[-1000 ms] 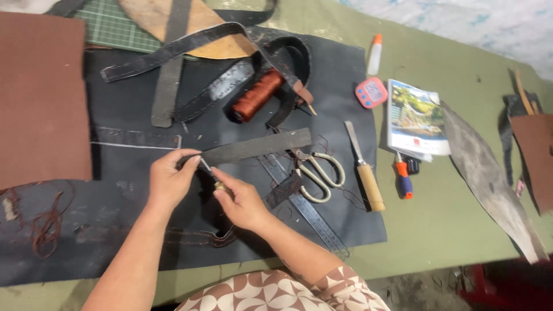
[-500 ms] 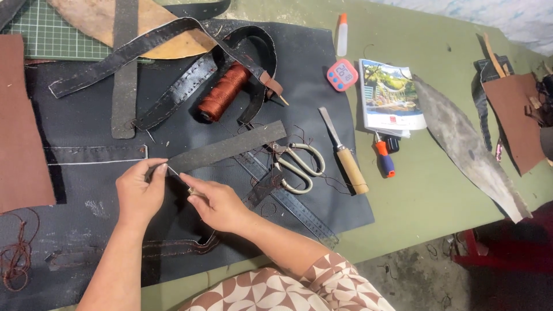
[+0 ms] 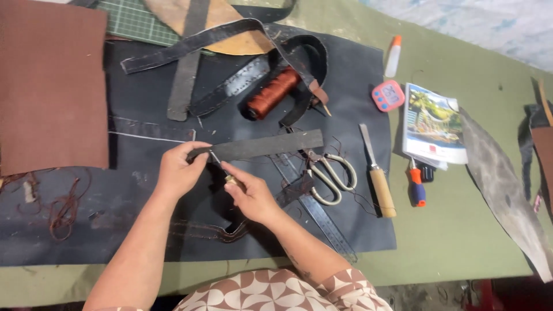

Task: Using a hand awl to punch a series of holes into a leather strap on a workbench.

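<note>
My left hand (image 3: 177, 171) pinches the left end of a dark leather strip (image 3: 265, 145) that lies across a black leather sheet (image 3: 357, 98). My right hand (image 3: 251, 196) grips a small tool with a wooden handle and a thin metal tip (image 3: 218, 160), an awl by its look. The tip points up-left and touches the strip's end just beside my left thumb. Both hands sit close together over the sheet's middle.
A spool of rust-brown thread (image 3: 271, 93), scissors (image 3: 328, 175), a steel ruler (image 3: 319, 216), a wooden-handled knife (image 3: 377, 173), a small screwdriver (image 3: 416, 187), a glue bottle (image 3: 393, 56), a pink timer (image 3: 387, 95), a booklet (image 3: 433, 124), brown leather (image 3: 52, 86), loose straps.
The view has shifted a little; my hands stay on the strip's left end, and the tool's tip has stayed at the strip beside my left thumb.
</note>
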